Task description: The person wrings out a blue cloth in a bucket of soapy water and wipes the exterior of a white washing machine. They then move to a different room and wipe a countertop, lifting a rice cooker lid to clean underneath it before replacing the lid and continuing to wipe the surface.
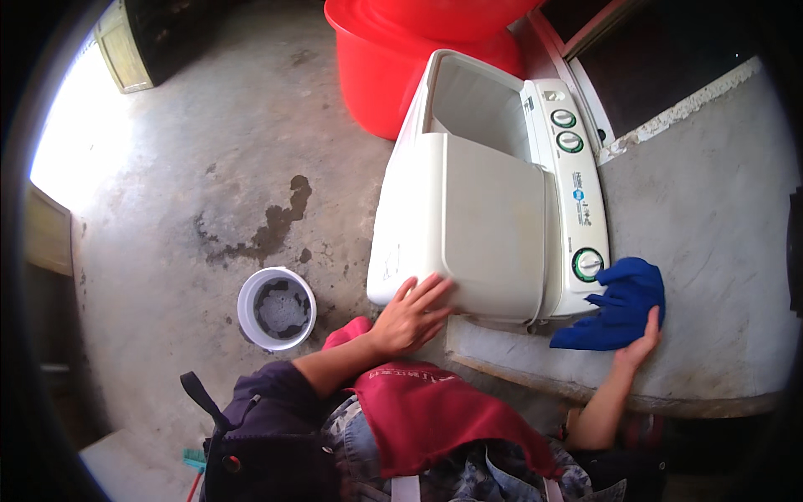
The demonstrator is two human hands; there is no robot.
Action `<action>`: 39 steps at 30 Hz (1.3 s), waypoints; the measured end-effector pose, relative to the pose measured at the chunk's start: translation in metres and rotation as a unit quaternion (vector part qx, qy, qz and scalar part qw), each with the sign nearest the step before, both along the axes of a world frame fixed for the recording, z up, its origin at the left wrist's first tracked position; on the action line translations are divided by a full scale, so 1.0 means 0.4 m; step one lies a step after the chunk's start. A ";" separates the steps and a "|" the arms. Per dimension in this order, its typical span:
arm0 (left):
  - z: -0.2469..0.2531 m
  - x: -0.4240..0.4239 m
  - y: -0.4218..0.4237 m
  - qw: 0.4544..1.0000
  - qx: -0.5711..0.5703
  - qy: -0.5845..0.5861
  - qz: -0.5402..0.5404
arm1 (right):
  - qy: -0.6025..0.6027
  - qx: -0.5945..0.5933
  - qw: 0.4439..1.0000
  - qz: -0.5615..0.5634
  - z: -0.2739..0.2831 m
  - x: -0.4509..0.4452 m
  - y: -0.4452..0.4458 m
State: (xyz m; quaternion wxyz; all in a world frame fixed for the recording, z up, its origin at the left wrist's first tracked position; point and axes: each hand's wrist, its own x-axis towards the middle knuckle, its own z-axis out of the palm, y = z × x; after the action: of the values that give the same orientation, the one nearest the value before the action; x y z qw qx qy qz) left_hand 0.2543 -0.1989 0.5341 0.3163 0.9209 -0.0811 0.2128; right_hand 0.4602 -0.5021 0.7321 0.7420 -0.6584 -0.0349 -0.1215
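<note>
A white Haier twin-tub washing machine (495, 213) stands before me, its far tub uncovered and its near lid down. Along its right side runs a control panel (574, 182) with three green-ringed knobs. My left hand (411, 314) is at the machine's near left corner, fingers spread and slightly blurred, holding nothing. In my right hand (640, 345) is a blue cloth (627, 304), bunched against the panel's near end beside the closest knob. The hand's palm and most fingers are hidden behind the cloth.
A white bucket (244, 310) of grey, foamy water stands on the concrete floor (163, 263), near a wet patch (276, 223). Large red tubs (376, 81) sit behind the machine. A concrete ledge (696, 251) lies to the right, below a window (665, 63). A green broom (194, 458) is at lower left.
</note>
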 end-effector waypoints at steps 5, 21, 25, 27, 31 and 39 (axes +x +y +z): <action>-0.287 -0.310 0.020 0.977 -0.049 0.116 0.174 | -0.030 -0.147 0.973 0.174 -0.146 -0.073 0.120; -0.326 -0.734 0.038 0.738 -0.167 0.442 0.481 | -0.311 -0.659 0.664 0.168 -0.366 0.005 0.777; -0.333 -0.866 0.105 0.771 -0.175 0.391 0.471 | -0.273 -0.675 0.675 0.118 -0.369 0.009 0.812; -0.409 -1.009 0.154 0.786 -0.148 0.387 0.459 | -0.239 -0.692 0.673 0.106 -0.376 -0.007 0.794; -0.508 -1.329 0.214 0.755 -0.161 0.440 0.458 | -0.272 -0.687 0.672 0.050 -0.409 -0.135 0.800; -0.563 -1.682 0.506 0.617 -0.265 0.578 0.463 | -0.285 -0.647 0.702 0.091 -0.461 -0.505 0.621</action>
State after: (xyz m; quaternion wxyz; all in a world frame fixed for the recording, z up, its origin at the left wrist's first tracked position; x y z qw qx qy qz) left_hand -0.4184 0.0034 0.3089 0.3873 0.6454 0.6157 -0.2331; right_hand 0.2581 -0.2536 0.5477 0.0962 -0.9039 -0.3745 -0.1826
